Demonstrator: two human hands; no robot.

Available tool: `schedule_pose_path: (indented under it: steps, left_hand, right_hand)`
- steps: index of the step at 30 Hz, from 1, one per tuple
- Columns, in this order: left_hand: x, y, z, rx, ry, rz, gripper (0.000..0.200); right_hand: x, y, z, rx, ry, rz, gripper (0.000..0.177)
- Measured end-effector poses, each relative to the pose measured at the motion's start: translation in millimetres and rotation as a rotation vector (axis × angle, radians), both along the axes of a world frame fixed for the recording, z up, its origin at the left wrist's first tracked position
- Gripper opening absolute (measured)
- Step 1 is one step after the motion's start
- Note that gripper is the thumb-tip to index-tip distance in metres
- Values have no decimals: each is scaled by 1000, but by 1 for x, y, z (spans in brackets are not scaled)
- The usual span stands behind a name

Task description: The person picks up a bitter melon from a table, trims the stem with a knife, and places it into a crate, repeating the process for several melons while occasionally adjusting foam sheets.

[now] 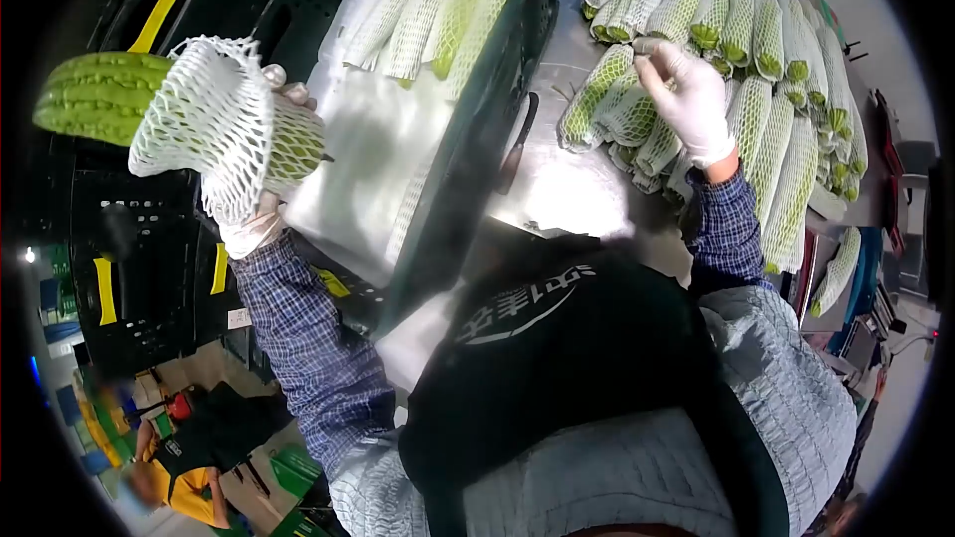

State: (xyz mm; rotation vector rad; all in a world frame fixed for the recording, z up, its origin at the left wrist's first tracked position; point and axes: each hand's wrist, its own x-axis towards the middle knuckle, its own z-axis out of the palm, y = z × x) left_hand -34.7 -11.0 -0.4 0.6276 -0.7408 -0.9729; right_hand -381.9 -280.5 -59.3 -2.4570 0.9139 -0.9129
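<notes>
My left hand (253,227), in a white glove, is closed around a green bitter melon (99,94) with a white foam net sleeve (204,129) bunched around its middle. The melon's bumpy end sticks out to the left, and net partly hides my fingers. On the right, my gloved right hand (686,104) hovers at the pile of net-sleeved bitter melons (781,144). Its thumb and index finger are pinched together; whatever lies between them is too small to make out.
A dark green crate (468,159) with a white liner (363,154) holds several sleeved melons (428,20) at its far end. A dark-handled knife (517,144) lies on the metal table (577,194) beside it. Black crates (139,229) stand left; another person (194,467) is at lower left.
</notes>
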Motion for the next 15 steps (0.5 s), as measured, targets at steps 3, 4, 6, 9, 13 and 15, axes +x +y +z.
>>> schedule_pose_path:
  steps: [3,4,6,9,13,15]
  left_hand:
    - [-7,3,3,144,35,53,45]
    - [-4,4,-3,220,-137,135,46]
    - [18,13,-26,370,-491,305,49]
    - [27,24,-31,408,-551,486,54]
    - [-17,5,3,149,-118,420,52]
    - [-32,-1,22,161,-216,394,53]
  right_hand:
    - [-8,19,-38,-167,345,148,20]
    - [-8,30,-55,-146,381,255,21]
    - [6,53,-74,-3,479,403,23]
    - [36,71,-128,90,365,445,26]
    - [84,83,-173,193,310,393,32]
    - [86,85,-175,203,377,328,31]
